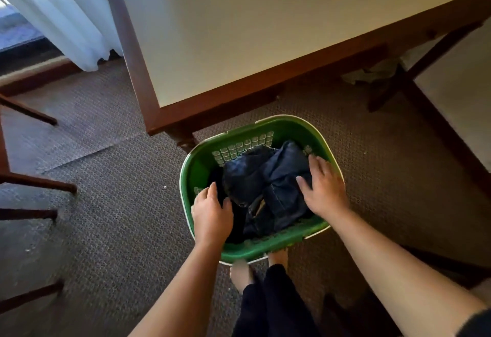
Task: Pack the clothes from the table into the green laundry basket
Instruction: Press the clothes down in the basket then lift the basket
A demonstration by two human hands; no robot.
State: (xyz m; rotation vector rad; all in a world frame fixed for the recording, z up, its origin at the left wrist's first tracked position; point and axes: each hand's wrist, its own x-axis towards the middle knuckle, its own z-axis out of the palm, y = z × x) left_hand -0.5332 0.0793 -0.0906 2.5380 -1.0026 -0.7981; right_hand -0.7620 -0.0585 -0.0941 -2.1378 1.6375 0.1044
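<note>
The green laundry basket (289, 130) stands on the carpet just below the table's near corner. Crumpled dark blue jeans (268, 179) fill its middle and right, with a black garment (239, 219) along its left side. My left hand (211, 214) is over the basket's left rim, fingers curled down on the black garment. My right hand (322, 190) lies flat with fingers spread on the right side of the jeans, pressing on them. The white table top (252, 25) with its brown wooden edge shows no clothes in view.
A table leg (183, 140) stands right behind the basket's left corner. Dark chair legs (39, 182) reach in from the left. A white curtain (58, 15) hangs at the top left. My bare feet (277, 257) touch the basket's near rim. Crossed table braces (403, 76) lie at right.
</note>
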